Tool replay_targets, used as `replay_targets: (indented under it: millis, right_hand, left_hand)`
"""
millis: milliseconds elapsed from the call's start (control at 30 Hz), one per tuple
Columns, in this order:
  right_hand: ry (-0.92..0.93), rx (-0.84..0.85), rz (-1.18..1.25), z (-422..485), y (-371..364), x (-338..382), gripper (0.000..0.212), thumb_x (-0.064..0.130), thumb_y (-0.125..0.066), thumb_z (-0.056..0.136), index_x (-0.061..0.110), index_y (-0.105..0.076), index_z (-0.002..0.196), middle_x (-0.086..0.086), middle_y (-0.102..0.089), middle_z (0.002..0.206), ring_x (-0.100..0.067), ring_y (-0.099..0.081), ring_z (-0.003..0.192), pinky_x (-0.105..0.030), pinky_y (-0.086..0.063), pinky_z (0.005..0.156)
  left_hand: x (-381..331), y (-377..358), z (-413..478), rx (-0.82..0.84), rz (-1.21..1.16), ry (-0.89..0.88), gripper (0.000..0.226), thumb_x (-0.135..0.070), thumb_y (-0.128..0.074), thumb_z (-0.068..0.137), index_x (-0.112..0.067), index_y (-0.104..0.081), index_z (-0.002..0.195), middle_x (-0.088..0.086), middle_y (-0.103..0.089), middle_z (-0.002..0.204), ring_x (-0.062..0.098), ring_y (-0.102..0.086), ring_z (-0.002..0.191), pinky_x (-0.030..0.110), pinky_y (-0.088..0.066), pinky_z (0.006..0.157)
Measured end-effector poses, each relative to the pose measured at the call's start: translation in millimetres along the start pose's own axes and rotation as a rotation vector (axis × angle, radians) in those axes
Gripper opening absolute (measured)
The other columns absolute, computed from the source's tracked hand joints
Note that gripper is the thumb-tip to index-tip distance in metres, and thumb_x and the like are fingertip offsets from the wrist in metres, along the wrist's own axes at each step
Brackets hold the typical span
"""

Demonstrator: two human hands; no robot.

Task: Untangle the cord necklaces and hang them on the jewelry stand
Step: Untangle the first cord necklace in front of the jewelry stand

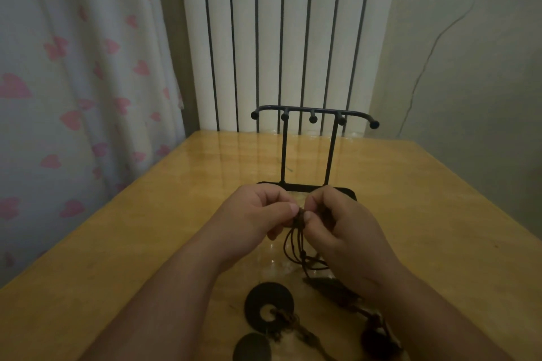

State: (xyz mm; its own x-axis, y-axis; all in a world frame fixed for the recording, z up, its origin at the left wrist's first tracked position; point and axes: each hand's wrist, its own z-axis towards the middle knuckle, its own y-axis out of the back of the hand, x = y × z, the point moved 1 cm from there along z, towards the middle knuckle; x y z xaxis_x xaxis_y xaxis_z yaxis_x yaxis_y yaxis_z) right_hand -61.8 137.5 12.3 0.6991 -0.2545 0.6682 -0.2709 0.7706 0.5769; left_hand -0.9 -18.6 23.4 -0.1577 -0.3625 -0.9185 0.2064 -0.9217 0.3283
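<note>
Disc pendants (255, 296) rest on glossy wooden table (132, 243) before radiator (293, 23); left hand (258, 214) and right hand (343, 231) pinch cords (294, 240).

– How many cords (293, 243) are there?
– I can't count them. They are too dark and thin. Their tops hide between the fingers of the left hand (261, 211) and right hand (340, 228).
– And the stand (299, 187)?
– The hands cover part of its base. The oval pendant (252, 347) is cut off at the bottom edge.

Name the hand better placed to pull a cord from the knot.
Probably the right hand: it and the left hand both pinch the knot, but the cords hang under the right.
</note>
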Motion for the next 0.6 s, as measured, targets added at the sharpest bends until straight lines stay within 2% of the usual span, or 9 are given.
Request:
replay_targets:
  millis: [67, 167, 267, 400, 533, 600]
  right_hand:
    - [0.006, -0.003, -0.027, -0.6, 0.7, -0.4, 0.002, 0.034, -0.053, 0.083, 0.035, -0.054, 0.082, 0.011, -0.057, 0.073, -0.003, -0.054, 0.070, -0.014, -0.046, 0.059]
    - [0.043, -0.030, -0.093, -1.4, 1.8, 0.0, 0.003, 0.036, -0.053, 0.081, 0.038, -0.054, 0.082, 0.015, -0.056, 0.077, -0.002, -0.054, 0.080, -0.013, -0.046, 0.067]
    - [0.053, -0.022, -0.137, -1.5, 2.8, 1.4, 0.003, 0.038, -0.052, 0.080, 0.040, -0.054, 0.082, 0.017, -0.056, 0.078, 0.000, -0.054, 0.083, -0.017, -0.048, 0.064]
    - [0.061, -0.006, -0.207, -0.8, 3.1, 1.6, 0.007, 0.037, -0.055, 0.082, 0.043, -0.051, 0.081, 0.018, -0.055, 0.079, 0.001, -0.053, 0.081, -0.019, -0.049, 0.065]
    - [0.043, 0.037, -0.284, 1.5, 3.1, 4.8, 0.013, 0.034, -0.057, 0.086, 0.041, -0.048, 0.079, 0.017, -0.052, 0.078, 0.000, -0.050, 0.075, -0.015, -0.040, 0.060]
    - [0.034, 0.054, -0.310, 2.5, 2.5, 5.9, 0.013, 0.034, -0.056, 0.087, 0.038, -0.047, 0.079, 0.016, -0.051, 0.079, -0.002, -0.049, 0.074, -0.017, -0.041, 0.061]
  left_hand:
    - [0.8, -0.5, 0.9, -0.018, 0.056, -0.006, 0.020, -0.020, -0.061, 0.093, -0.021, -0.069, 0.075, -0.006, -0.058, 0.064, 0.008, -0.052, 0.061, 0.026, -0.044, 0.062]
    - [1.3, -2.3, 1.6, -0.053, 0.135, -0.026, 0.018, -0.022, -0.061, 0.091, -0.021, -0.067, 0.075, -0.014, -0.057, 0.059, -0.001, -0.050, 0.057, 0.015, -0.041, 0.057]
    - [2.1, -3.2, 2.5, -0.071, 0.202, -0.043, 0.017, -0.024, -0.062, 0.092, -0.022, -0.067, 0.075, -0.016, -0.056, 0.059, -0.003, -0.049, 0.057, 0.012, -0.039, 0.054]
    - [2.3, -4.2, 3.1, -0.075, 0.279, -0.062, 0.018, -0.026, -0.062, 0.091, -0.029, -0.064, 0.073, -0.019, -0.058, 0.062, -0.003, -0.050, 0.059, 0.011, -0.039, 0.054]
    - [1.9, -5.7, 3.0, -0.065, 0.294, -0.072, 0.018, -0.025, -0.061, 0.090, -0.027, -0.064, 0.072, -0.019, -0.055, 0.058, -0.003, -0.048, 0.056, 0.012, -0.039, 0.052]
    - [2.2, -5.9, 2.9, -0.058, 0.289, -0.069, 0.018, -0.025, -0.061, 0.090, -0.026, -0.065, 0.072, -0.018, -0.056, 0.059, -0.003, -0.048, 0.056, 0.013, -0.039, 0.053]
